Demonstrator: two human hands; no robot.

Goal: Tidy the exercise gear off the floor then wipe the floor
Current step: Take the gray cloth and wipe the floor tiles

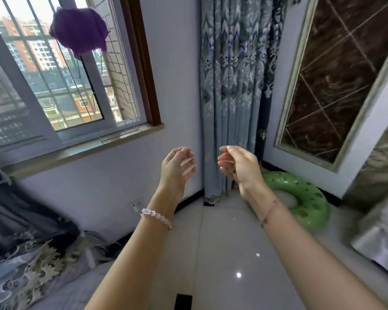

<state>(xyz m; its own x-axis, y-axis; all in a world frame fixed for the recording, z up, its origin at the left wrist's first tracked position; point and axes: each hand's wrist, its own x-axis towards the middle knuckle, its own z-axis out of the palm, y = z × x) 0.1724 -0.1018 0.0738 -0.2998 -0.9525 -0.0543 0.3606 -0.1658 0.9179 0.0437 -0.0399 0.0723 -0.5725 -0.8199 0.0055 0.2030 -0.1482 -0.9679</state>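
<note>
Left hand and right hand hover empty, relaxed; the ring (seemingly inflatable) looks light, squashy: grip its tube.

Right hand hides part of green ring; fingertips blurred.

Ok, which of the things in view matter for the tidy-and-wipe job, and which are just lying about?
Job: green inflatable ring on the floor by the curtain; purple cloth hanging at the window, possibly the wipe; left hand and right hand, both empty.
Lying about: bedding, wall socket.
</note>
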